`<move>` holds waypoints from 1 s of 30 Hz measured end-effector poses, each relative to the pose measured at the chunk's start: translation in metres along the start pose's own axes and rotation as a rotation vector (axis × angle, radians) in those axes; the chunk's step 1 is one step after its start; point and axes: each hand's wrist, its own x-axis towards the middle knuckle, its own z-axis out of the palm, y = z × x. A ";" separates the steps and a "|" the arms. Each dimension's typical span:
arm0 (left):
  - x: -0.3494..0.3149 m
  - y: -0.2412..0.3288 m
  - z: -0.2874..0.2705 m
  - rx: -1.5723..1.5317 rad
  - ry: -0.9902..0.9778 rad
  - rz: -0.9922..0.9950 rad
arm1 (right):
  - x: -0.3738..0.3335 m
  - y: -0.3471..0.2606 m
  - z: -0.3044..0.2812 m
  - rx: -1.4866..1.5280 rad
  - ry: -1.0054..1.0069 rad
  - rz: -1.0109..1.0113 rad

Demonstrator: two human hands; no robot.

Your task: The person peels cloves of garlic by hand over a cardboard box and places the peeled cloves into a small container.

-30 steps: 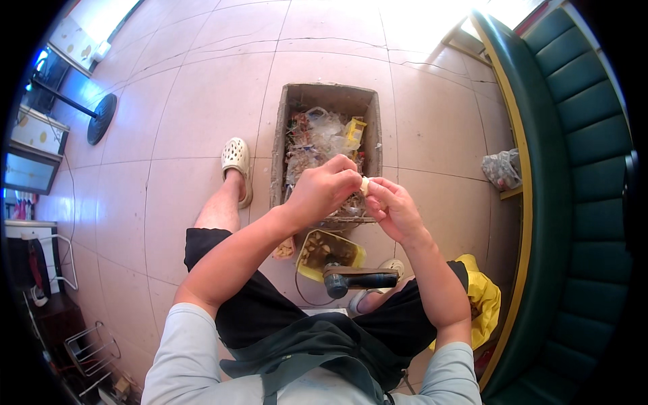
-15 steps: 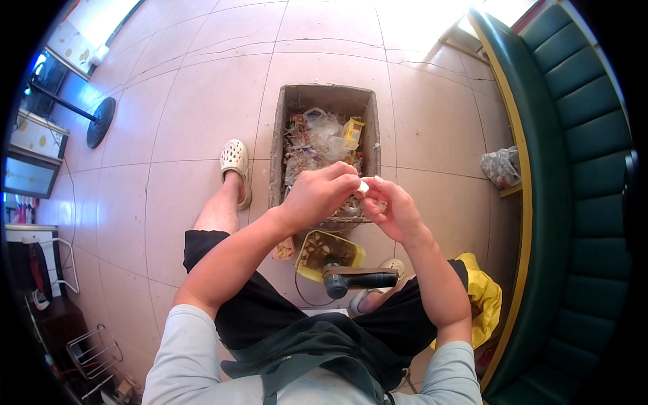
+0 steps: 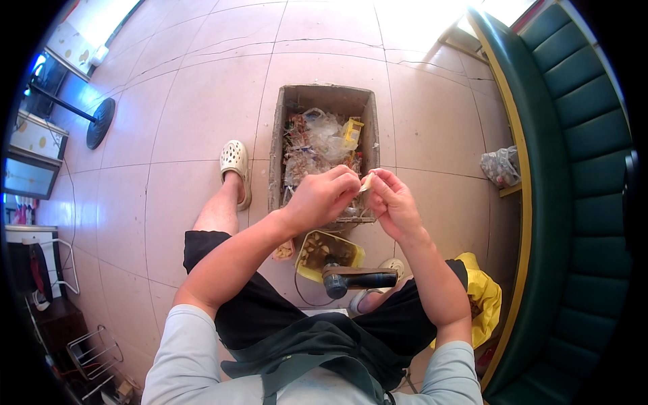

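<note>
Above the near end of a grey waste box point(image 3: 275, 142), my two hands meet at a small pale garlic clove point(image 3: 366, 183). My left hand point(image 3: 322, 197) has its fingers curled and its fingertips pinched at the clove's left side. From the other side my right hand point(image 3: 394, 204) grips it between thumb and fingers. Some of the left fingertips are hidden behind the knuckles. Below the hands, a yellow-rimmed tub point(image 3: 359, 258) holds pale pieces in dark liquid. To its left stands a small container of pale pieces point(image 3: 283, 250), partly covered by my left forearm.
Inside the box lie clear plastic scraps point(image 3: 325, 138) and a yellow packet point(image 3: 352, 133). A dark device on an arm point(image 3: 360, 278) overhangs the tub. A green padded bench point(image 3: 540, 169) runs along the right, with a plastic bag point(image 3: 500, 167) and a yellow bag point(image 3: 484, 297) beside it.
My right hand has turned, its fingers drawn in closer around the clove. The clove sits slightly higher and looks more tilted. My left hand has barely shifted.
</note>
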 end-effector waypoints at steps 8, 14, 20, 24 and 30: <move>0.000 0.008 0.002 -0.078 -0.082 -0.174 | 0.001 -0.001 0.002 0.055 0.036 -0.094; 0.006 0.022 -0.001 -0.226 0.019 -0.293 | -0.001 0.002 0.001 0.032 -0.004 -0.059; 0.001 0.009 0.002 -0.028 0.082 -0.111 | -0.005 0.004 0.005 -0.020 -0.075 -0.043; 0.002 0.006 -0.002 0.010 0.098 -0.073 | -0.007 0.004 0.007 -0.039 -0.058 -0.020; 0.003 0.006 -0.006 -0.018 0.087 -0.072 | -0.006 -0.001 0.001 -0.127 -0.100 0.066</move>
